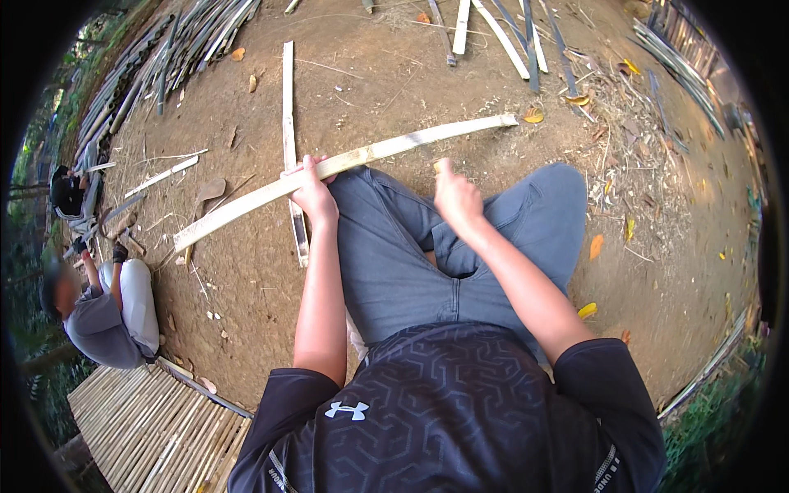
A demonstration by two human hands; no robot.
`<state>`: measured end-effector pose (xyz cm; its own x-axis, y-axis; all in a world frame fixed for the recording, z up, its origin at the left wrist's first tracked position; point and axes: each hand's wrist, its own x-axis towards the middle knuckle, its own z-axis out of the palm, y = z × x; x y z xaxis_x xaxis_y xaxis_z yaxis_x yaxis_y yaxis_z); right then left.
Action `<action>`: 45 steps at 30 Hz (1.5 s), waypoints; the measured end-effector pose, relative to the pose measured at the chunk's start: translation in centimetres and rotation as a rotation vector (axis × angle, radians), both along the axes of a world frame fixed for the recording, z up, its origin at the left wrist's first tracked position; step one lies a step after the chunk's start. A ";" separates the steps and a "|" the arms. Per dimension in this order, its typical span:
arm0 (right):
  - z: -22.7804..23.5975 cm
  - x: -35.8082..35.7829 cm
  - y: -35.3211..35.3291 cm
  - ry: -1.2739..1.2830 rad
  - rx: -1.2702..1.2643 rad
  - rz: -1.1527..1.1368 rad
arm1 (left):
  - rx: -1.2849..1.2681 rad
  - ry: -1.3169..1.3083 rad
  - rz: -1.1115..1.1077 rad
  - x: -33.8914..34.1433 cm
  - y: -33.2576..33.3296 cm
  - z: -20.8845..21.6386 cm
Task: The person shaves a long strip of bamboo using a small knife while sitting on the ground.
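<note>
A long, pale split-bamboo strip (403, 143) slants across my lap, its right end higher and farther off. My left hand (312, 195) is closed around it left of its middle, above my left knee. Under it, a second bamboo strip (288, 99) runs away from me along the ground. My right hand (459, 200) is closed in a fist over my lap, apart from the held strip. A short tan end, like a wooden handle (444, 165), pokes out above that fist; the remainder is hidden, so its kind is unclear.
Bamboo pieces (501, 37) lie ahead on the dirt, and a large pile of bamboo poles (156, 62) is at far left. Another person (107, 324) with dark gloves squats at left beside a slatted bamboo platform (156, 419). Dry leaves (597, 246) and shavings litter the right side.
</note>
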<state>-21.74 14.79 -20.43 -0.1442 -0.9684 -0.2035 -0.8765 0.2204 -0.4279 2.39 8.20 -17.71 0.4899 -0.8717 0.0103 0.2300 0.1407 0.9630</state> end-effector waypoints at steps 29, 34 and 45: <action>-3.6 -9.4 -6.0 -0.227 0.042 -0.428 | 0.011 -0.041 -0.001 0.4 -0.1 0.1; 0.2 -4.7 -2.4 -0.487 0.059 -0.040 | -0.042 -0.001 0.019 0.6 -0.4 -0.3; 6.0 5.0 2.2 -0.157 -0.061 0.112 | -0.041 -0.024 0.007 -0.1 -0.1 0.1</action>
<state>-16.70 17.02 -14.40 -0.0060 -0.9877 -0.1560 -0.8153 0.0951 -0.5711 2.31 8.08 -17.66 0.4956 -0.8667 0.0575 0.2060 0.1816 0.9616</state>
